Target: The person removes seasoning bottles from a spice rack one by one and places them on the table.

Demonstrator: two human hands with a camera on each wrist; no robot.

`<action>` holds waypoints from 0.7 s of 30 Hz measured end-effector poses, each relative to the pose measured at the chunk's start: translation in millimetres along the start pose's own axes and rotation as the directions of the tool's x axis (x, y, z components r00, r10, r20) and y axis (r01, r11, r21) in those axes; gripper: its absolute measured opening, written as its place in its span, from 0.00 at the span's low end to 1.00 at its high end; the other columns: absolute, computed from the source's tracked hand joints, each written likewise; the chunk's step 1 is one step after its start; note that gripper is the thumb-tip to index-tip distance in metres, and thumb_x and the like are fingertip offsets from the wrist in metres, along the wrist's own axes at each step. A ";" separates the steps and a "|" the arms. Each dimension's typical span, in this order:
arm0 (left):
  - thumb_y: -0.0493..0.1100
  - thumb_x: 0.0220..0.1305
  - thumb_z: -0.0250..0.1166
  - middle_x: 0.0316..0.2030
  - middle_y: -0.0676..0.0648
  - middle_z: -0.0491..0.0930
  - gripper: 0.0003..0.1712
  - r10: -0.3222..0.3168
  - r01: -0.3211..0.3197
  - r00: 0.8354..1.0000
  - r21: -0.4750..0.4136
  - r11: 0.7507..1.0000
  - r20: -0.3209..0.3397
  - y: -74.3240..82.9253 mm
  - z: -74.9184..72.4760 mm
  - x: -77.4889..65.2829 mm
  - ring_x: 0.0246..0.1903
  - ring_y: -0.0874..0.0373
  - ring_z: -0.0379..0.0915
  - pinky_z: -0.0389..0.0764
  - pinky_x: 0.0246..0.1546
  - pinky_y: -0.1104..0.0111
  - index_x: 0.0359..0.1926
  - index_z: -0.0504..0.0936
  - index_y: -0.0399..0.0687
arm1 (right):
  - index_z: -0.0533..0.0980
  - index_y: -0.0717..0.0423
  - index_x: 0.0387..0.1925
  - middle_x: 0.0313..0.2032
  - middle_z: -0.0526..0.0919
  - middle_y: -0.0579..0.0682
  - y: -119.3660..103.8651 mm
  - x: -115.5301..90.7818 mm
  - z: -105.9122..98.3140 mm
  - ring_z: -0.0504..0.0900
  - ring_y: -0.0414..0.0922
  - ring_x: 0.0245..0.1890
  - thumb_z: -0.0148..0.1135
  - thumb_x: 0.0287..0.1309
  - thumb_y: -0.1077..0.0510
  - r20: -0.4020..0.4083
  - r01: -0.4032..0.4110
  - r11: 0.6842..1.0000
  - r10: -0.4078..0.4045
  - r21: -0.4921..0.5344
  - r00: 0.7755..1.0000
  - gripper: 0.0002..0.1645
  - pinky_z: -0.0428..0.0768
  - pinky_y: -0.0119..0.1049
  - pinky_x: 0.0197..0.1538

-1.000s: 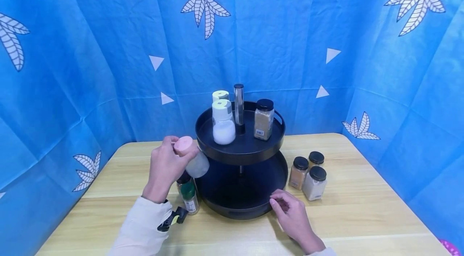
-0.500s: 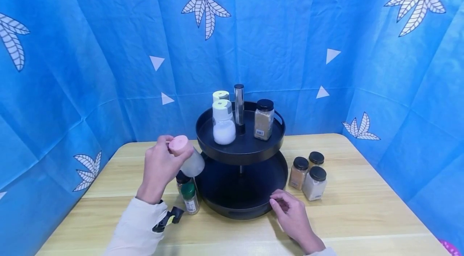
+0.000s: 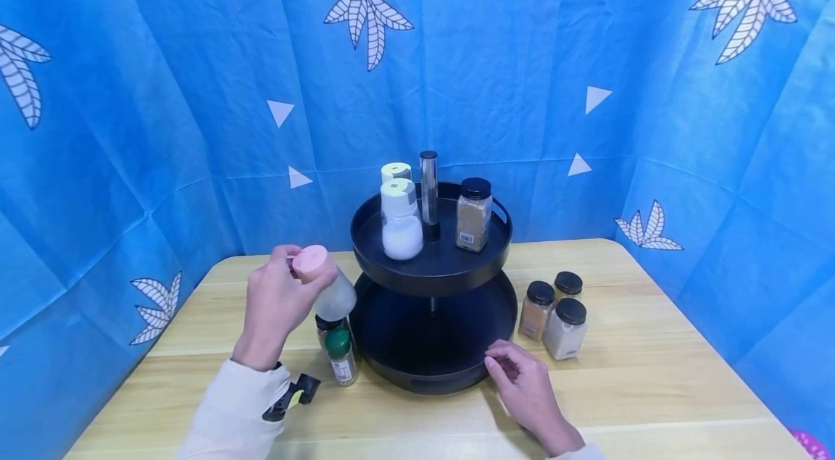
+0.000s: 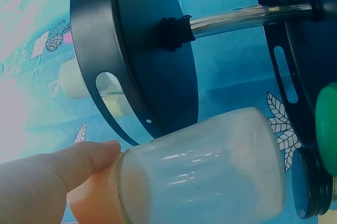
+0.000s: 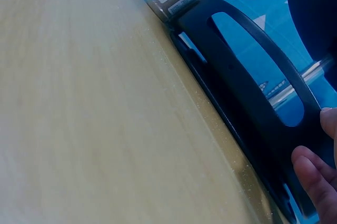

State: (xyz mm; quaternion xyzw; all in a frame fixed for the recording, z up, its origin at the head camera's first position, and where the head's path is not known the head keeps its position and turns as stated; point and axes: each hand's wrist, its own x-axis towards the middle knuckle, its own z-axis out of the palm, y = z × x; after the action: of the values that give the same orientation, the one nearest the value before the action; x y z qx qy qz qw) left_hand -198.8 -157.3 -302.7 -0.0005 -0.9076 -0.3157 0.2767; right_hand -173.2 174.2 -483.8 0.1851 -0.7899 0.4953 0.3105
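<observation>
My left hand (image 3: 272, 304) pinches the pink lid (image 3: 313, 262) of a clear seasoning jar (image 3: 337, 298), tilted in the air left of a black two-tier turntable rack (image 3: 435, 286). The left wrist view shows the jar's cloudy, whitish body (image 4: 210, 171) and my thumb on the lid. At the front right of the rack, my right hand (image 3: 525, 387) grips the rim of the lower tier. The right wrist view has its thumb and fingertips (image 5: 310, 174) on the rim beside a handle slot.
Two white-capped jars (image 3: 401, 232) and a black-lidded spice jar (image 3: 474, 217) stand on the upper tier. Below the held jar are a green-capped bottle (image 3: 341, 358) and a dark-capped one (image 3: 324, 326). Three black-lidded jars (image 3: 566, 329) stand right of the rack.
My left hand has moved left with the pink-lidded jar, away from the rack. The right hand stays on the lower rim.
</observation>
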 end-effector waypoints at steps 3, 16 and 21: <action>0.52 0.54 0.73 0.39 0.32 0.80 0.36 0.003 -0.003 1.000 0.009 1.000 -0.006 -1.3 -1.5 0.1 0.33 0.42 0.77 0.83 0.31 0.55 0.53 0.72 0.30 | 0.81 0.57 0.31 0.37 0.85 0.52 -0.5 0.5 0.0 0.81 0.36 0.28 0.68 0.48 0.75 -0.001 -0.006 1.000 0.006 0.001 1.000 0.12 0.81 0.26 0.29; 0.53 0.53 0.74 0.38 0.32 0.79 0.36 -0.026 0.025 1.000 0.045 0.999 0.002 -5.6 -9.3 -0.4 0.33 0.42 0.77 0.83 0.29 0.56 0.53 0.72 0.30 | 0.81 0.57 0.31 0.38 0.84 0.52 0.3 0.4 0.8 0.82 0.35 0.30 0.67 0.49 0.74 -0.003 -0.041 0.999 0.041 0.022 0.999 0.11 0.82 0.27 0.30; 0.53 0.53 0.73 0.37 0.32 0.80 0.36 -0.022 0.023 1.000 0.056 0.998 -0.010 -8.1 -11.0 -1.2 0.32 0.41 0.77 0.83 0.29 0.55 0.51 0.72 0.30 | 0.81 0.59 0.31 0.37 0.84 0.54 -8.0 2.2 0.7 0.82 0.38 0.29 0.68 0.48 0.76 -0.015 -0.031 0.999 0.031 0.016 0.999 0.12 0.82 0.28 0.29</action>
State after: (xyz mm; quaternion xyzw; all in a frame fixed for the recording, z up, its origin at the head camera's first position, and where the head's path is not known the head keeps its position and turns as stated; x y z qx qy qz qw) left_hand -193.7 -169.9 -300.7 0.0190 -0.9148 -0.2932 0.2773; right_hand -170.3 170.1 -477.2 0.1714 -0.7864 0.5076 0.3075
